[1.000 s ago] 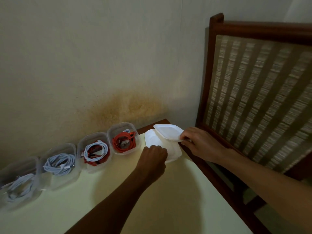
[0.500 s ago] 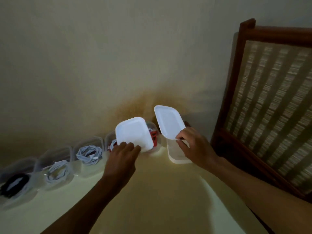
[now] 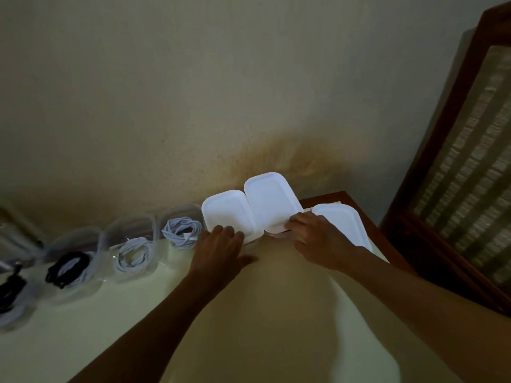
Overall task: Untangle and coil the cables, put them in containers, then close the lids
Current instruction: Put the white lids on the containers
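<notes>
two white lids sit side by side at centre frame, against the wall. left lid point(image 3: 228, 214) lies nearly flat over a container; my left hand point(image 3: 221, 248) rests on its near edge, fingers point(image 3: 229, 233) straight and pressing down, thumb spread on the counter point(image 3: 276, 313). right lid point(image 3: 272, 201) is tilted, far edge raised; my right hand point(image 3: 318, 241) pinches its near edge with curled fingers. i cannot see the containers under either lid clearly.

one stack of spare lids point(image 3: 341, 223) lies right of centre, just beside the right hand, near the counter's dark wooden corner point(image 3: 334, 196).

four open clear containers run in a row toward lower left of frame: first container point(image 3: 179, 214) holds a coiled pale cable point(image 3: 181, 232); second container point(image 3: 130, 225) holds a pale coil point(image 3: 132, 254); third container point(image 3: 74, 239) holds a black cable point(image 3: 67, 268); fourth container point(image 3: 16, 310), at the left edge, holds dark cable, partly cut off and blurred.

one wooden frame with woven panel point(image 3: 470, 150) stands at right of frame.
</notes>
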The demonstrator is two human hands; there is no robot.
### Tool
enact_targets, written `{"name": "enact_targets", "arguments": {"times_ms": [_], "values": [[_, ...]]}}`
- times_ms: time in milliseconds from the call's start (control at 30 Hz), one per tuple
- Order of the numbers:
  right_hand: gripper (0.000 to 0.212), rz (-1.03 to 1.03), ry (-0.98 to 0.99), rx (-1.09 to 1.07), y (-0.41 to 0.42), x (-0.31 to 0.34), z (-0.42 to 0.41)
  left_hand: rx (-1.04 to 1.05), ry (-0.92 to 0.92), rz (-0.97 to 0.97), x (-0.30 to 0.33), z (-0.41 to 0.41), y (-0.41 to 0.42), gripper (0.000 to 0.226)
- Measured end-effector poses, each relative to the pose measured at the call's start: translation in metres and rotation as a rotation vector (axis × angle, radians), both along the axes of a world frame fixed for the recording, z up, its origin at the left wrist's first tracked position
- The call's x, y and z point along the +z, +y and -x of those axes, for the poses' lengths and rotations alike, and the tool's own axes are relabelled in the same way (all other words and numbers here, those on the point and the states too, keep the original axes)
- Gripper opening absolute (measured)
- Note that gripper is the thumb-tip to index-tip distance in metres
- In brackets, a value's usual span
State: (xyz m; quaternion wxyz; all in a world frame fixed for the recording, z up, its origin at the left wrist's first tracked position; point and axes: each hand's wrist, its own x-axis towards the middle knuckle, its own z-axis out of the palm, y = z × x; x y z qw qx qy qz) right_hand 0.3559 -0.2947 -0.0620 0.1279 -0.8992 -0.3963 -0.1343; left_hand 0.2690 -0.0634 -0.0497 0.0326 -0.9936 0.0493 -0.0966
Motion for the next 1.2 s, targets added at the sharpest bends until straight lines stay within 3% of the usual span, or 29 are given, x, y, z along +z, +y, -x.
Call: {"name": "enact_targets", "arguments": {"times_ms": [133,300,533,667,833,1000,1100,1200], "values": [[0.014,0.059,-0.051,-0.066,0.011,-0.001,-0.001,-0.011,-0.012,-0.032,-0.007,0.01,0.001,0.034],[0.012,0.094,-0.048,-0.054,0.005,0.003,0.035,-0.077,-0.023,0.123,-0.011,0.037,-0.003,0.037],[0.012,0.06,0.009,0.102,-0.044,0.007,0.136,-0.254,-0.003,0.2,-0.005,0.139,-0.007,0.041],[0.049,0.008,0.009,0.121,-0.063,0.017,0.194,-0.31,0.026,0.172,-0.012,0.198,0.003,0.043],[0.057,-0.138,0.106,-0.067,-0.043,0.035,0.208,-0.183,0.016,0.176,-0.009,0.215,-0.009,0.063],[0.09,0.148,0.312,-0.415,-0.007,0.022,0.202,-0.017,0.195,0.184,0.01,0.177,-0.028,0.11],[0.114,0.226,0.294,-0.438,0.001,0.011,0.202,0.051,0.217,0.165,0.004,0.154,-0.032,0.101],[0.105,0.238,0.287,-0.348,0.006,0.01,0.193,0.057,0.224,0.141,-0.009,0.146,-0.03,0.104]]}}
